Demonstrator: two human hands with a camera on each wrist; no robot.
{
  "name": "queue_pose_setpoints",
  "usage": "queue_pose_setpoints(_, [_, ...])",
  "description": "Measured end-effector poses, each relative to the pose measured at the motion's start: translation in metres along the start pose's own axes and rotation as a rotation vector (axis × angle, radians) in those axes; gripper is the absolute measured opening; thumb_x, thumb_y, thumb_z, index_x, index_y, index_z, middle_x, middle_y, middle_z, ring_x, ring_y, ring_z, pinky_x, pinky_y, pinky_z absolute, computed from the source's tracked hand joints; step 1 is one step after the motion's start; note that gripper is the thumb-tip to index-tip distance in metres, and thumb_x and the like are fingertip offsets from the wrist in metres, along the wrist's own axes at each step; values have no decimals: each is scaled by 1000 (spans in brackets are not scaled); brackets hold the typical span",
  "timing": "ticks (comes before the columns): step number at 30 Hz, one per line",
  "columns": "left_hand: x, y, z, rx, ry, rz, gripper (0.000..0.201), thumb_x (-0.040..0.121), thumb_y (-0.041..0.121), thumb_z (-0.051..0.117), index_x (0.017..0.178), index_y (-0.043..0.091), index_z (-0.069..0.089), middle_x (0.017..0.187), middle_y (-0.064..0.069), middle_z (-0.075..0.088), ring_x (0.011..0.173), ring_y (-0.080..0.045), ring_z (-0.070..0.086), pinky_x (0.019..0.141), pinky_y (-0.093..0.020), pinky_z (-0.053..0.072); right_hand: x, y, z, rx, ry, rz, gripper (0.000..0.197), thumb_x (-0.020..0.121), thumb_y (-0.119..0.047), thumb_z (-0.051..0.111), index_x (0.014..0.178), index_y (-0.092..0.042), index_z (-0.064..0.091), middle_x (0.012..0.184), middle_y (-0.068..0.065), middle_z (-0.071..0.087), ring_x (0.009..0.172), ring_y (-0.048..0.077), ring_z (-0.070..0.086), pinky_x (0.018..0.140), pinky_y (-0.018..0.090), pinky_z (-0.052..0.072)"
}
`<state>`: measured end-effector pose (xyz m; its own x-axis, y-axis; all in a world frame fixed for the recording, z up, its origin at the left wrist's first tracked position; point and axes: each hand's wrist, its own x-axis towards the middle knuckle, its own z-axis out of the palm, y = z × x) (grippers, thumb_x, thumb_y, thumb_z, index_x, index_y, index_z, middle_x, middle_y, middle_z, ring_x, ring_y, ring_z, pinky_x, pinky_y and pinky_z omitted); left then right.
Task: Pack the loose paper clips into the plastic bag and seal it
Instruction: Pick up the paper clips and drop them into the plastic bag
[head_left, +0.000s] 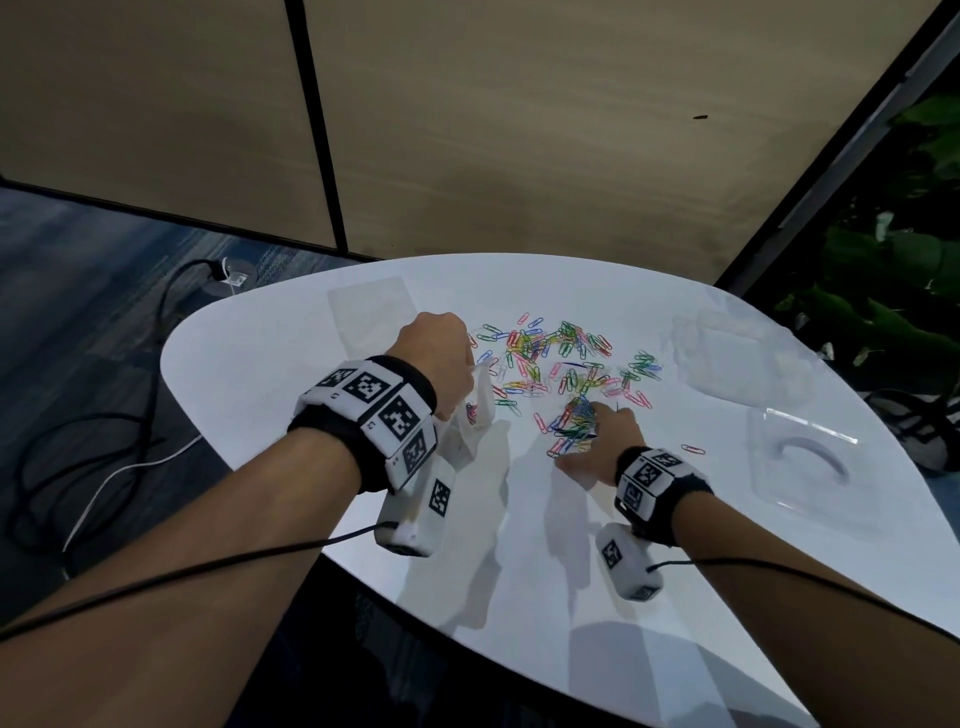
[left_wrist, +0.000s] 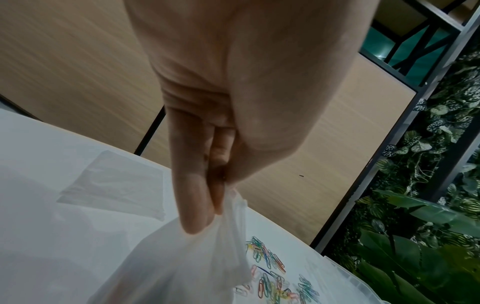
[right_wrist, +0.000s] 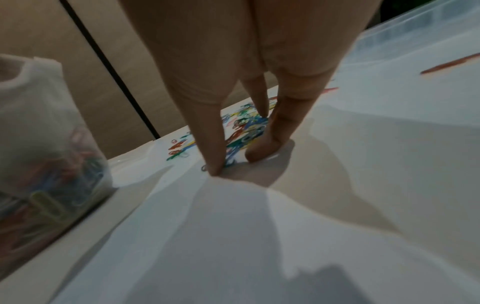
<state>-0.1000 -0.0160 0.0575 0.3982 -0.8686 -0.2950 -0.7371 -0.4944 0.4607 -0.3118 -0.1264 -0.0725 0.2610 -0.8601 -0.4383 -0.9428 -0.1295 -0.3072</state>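
Observation:
Many coloured paper clips (head_left: 550, 353) lie scattered across the middle of the white table (head_left: 260, 374). My left hand (head_left: 462, 395) pinches the rim of a thin translucent plastic bag (head_left: 480, 410) and holds it upright on the table; the left wrist view shows the pinch (left_wrist: 207, 216) on the gathered bag (left_wrist: 187, 257). Clips show inside the bag (right_wrist: 46, 144). My right hand (head_left: 587, 436) rests its fingertips on the table, thumb and straight fingers spread around a small bunch of clips (right_wrist: 246, 127).
A flat stack of clear bags (head_left: 371, 312) lies at the far left. Crumpled clear plastic (head_left: 727, 353) and a clear plastic tray (head_left: 800, 457) sit at the right, with one stray clip (head_left: 693, 449) beside them. Cables (head_left: 104, 441) run on the floor; plants (head_left: 883, 286) stand right.

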Motion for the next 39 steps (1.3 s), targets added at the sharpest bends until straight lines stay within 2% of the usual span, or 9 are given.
queue_pose_setpoints(5, [3,-6,0,-26,-7,-16,22,88,1,62,105,3,76,89,-17,76,84,-33,76,78,-41,64,18,-8,6,81,188,-66,75,80,-35,74,144,-16,38,144,16,28,124,34,48,104,34,41])
queue_pose_setpoints(10, [5,-5,1,-34,-7,5,19,91,7,62,105,4,74,90,-18,76,84,-34,76,78,-41,64,30,-7,6,-227,176,-262,48,96,-26,53,144,-28,44,156,8,29,136,38,31,110,45,35])
queue_pose_setpoints(15, [5,1,5,-34,-15,12,21,94,10,62,110,5,73,95,-17,76,89,-33,75,81,-41,63,33,-13,2,-338,257,-389,23,93,-8,54,110,-8,69,108,14,63,101,31,59,85,36,53])
queue_pose_setpoints(20, [5,3,6,-34,-22,1,21,93,9,63,111,6,74,96,-17,76,91,-33,75,83,-41,63,33,-12,-15,-271,222,-332,16,91,-8,57,96,-7,73,93,13,70,92,30,66,77,28,52])
queue_pose_setpoints(24, [6,4,5,-17,-25,-2,20,93,8,63,110,6,74,95,-16,77,91,-33,75,82,-40,63,35,6,-34,137,293,-93,16,85,-22,70,98,-14,78,87,6,72,94,24,68,80,20,46])
queue_pose_setpoints(27, [8,5,5,-4,-43,-8,21,90,8,69,110,5,72,93,-16,77,88,-32,76,80,-40,64,36,11,-48,742,111,43,23,83,-12,73,103,-1,72,78,6,73,100,30,70,85,31,58])
queue_pose_setpoints(30, [9,8,4,1,-43,1,20,88,6,69,108,3,71,89,-17,77,84,-32,77,78,-41,64,21,-9,-69,1311,-138,35,27,86,-2,68,109,11,64,88,15,73,90,25,73,70,21,59])
queue_pose_setpoints(35, [5,13,4,-33,-1,1,19,89,2,60,104,2,71,91,-19,76,85,-35,75,79,-42,64,-23,-73,-85,1366,-511,-171,13,94,-4,57,99,4,66,86,8,73,85,11,72,72,13,56])
queue_pose_setpoints(39, [1,15,2,-41,56,5,20,88,4,59,104,5,71,96,-19,74,87,-37,74,81,-42,63,-41,-105,-59,1083,-465,-261,10,88,2,64,96,5,69,91,15,71,79,19,71,75,20,59])
